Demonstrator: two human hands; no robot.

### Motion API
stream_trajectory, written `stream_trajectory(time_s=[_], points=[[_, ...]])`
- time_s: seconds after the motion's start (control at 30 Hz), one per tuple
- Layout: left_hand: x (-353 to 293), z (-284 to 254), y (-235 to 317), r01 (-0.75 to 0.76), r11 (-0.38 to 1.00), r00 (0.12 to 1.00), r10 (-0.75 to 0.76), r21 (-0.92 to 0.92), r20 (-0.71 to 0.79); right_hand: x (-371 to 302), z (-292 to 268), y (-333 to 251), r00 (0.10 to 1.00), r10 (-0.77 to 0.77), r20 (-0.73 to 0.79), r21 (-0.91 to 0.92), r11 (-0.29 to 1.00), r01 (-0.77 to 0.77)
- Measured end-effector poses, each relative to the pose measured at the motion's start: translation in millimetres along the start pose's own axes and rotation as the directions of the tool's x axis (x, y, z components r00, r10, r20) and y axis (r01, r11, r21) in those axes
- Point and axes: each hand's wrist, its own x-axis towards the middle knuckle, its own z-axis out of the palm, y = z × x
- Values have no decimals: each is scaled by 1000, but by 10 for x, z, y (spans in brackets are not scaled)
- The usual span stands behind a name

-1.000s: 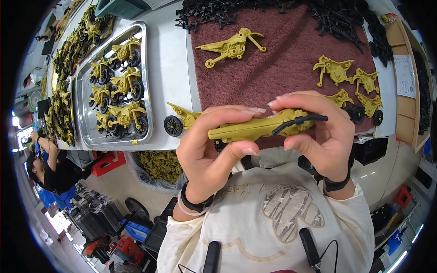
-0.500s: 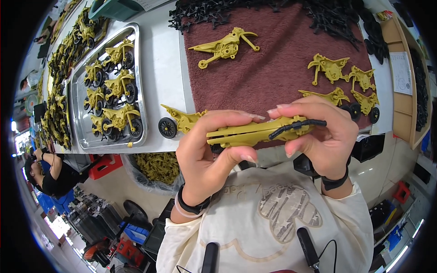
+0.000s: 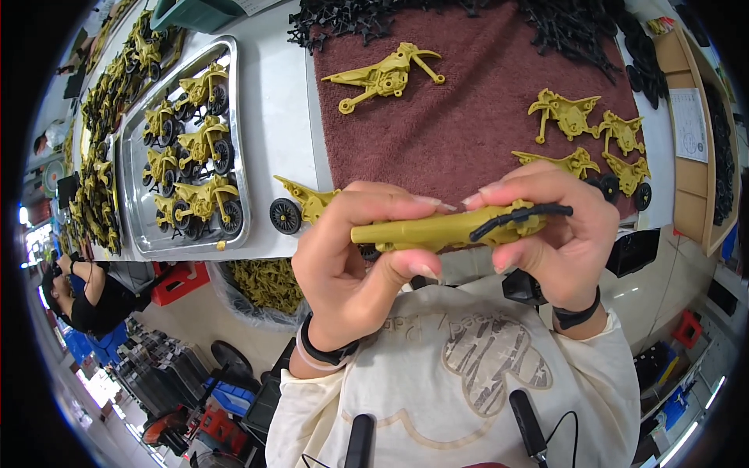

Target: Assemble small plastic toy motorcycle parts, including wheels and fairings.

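Presently an olive toy motorcycle body point(image 3: 437, 232) is being gripped by both closed hands, left hand point(image 3: 351, 273) and right hand point(image 3: 558, 238). A black handlebar piece point(image 3: 519, 216) is apparently being pressed on; firm, aligned seating is being called for next.

A single head-worn fisheye view looks steeply down over the person's chest onto the near edge of the worktable point(image 3: 273, 117). It sits very close to the left hand point(image 3: 351, 273) and right hand point(image 3: 562, 242). Straight edges bend toward the rim, and the dark corners probably hide the table's far side.
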Motion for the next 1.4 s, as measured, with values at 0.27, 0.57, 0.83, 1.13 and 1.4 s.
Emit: stream_trajectory(time_s=[0.27, 0.57, 0.83, 1.13, 1.4], points=[[-5, 10, 37, 23, 1000, 999, -22, 18, -24, -51, 31, 10, 999, -44, -15, 8, 999, 45], [35, -86, 179, 244, 957, 969, -236, -159, 68, 31, 19, -83, 943, 302, 141, 186, 927, -325], [-46, 33, 1, 128, 991, 991, -130, 50, 33, -110, 115, 109, 947, 316, 64, 599, 747, -289], [-40, 42, -142, -163, 958, 987, 161, 237, 27, -5, 143, 78, 1000, 4, 4, 64, 998, -4], [-63, 37, -142, -252, 925, 967, 252, 284, 38, -56, 201, 75, 995, -69, -70, 32, 997, 71]])
